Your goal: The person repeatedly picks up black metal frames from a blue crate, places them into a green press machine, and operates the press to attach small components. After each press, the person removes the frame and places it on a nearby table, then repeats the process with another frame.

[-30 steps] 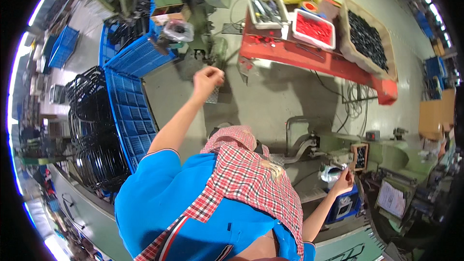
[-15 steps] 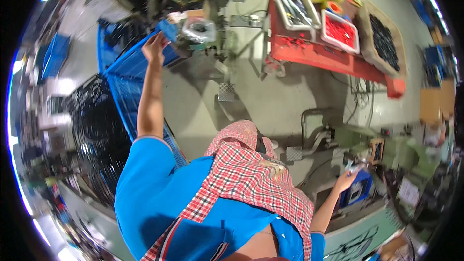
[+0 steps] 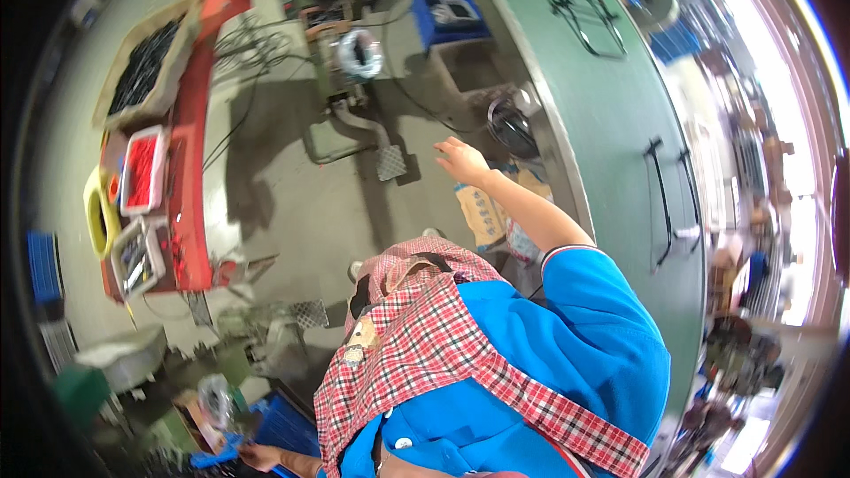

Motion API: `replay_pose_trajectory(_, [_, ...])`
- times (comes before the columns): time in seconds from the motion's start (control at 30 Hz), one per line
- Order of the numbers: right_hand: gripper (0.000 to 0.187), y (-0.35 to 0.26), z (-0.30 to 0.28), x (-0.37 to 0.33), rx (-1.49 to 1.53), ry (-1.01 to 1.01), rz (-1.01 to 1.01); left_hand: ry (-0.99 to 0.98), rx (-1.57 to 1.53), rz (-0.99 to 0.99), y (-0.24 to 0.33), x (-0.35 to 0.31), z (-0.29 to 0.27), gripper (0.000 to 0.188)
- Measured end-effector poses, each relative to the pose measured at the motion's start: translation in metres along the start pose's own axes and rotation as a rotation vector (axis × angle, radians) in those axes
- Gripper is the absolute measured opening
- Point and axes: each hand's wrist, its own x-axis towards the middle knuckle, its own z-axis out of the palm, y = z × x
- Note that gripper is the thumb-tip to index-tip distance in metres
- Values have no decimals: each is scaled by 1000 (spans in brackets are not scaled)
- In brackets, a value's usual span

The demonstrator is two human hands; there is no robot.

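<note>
My right hand is stretched out over the floor, left of the green table's edge. Its fingers are extended and somewhat apart, and nothing shows in them. Beneath it lie paper sacks in tan. My left hand is low at the left rim, beside a bright blue edge and a blue crate. Its fingers are small and blurred there, so whether it holds anything cannot be made out. A clear plastic-lined container stands just above it.
A long green table with black wire frames runs along the right. Ahead stand a foot-pedal machine, a plastic-lined ring container and a blue bin. At left, a red bench carries trays of red and black parts. Cables trail nearby.
My view and body have turned to the right, so the red bench now appears at left. My right hand has come away from the machine and blue bin; my left stays near the blue crate.
</note>
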Motion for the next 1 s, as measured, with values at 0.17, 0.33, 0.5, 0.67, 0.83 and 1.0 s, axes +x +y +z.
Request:
replay_pose_trajectory(0.17, [34, 117, -51, -93, -91, 312, 160, -519, -297, -272, 86, -94, 16, 44])
replay_pose_trajectory(0.33, [41, 321, -114, -201, -297, 638, 577, -1045, -583, -506, 195, -185, -14, 37])
replay_pose_trajectory(0.5, [57, 518, -196, -336, -768, 601, 939, -1399, -601, -137, 305, -258, -58, 28])
replay_pose_trajectory(0.67, [83, 586, -227, -384, -448, 403, 1255, -1481, -657, 64, 334, -241, -102, 13])
replay_pose_trajectory(0.83, [56, 578, -218, -336, -318, 605, 767, -1299, -650, -7, 322, -299, -161, 28])
replay_pose_trajectory(1.0, [35, 358, -321, -326, -144, 589, 140, -1227, -464, 251, 299, -374, -221, 29])
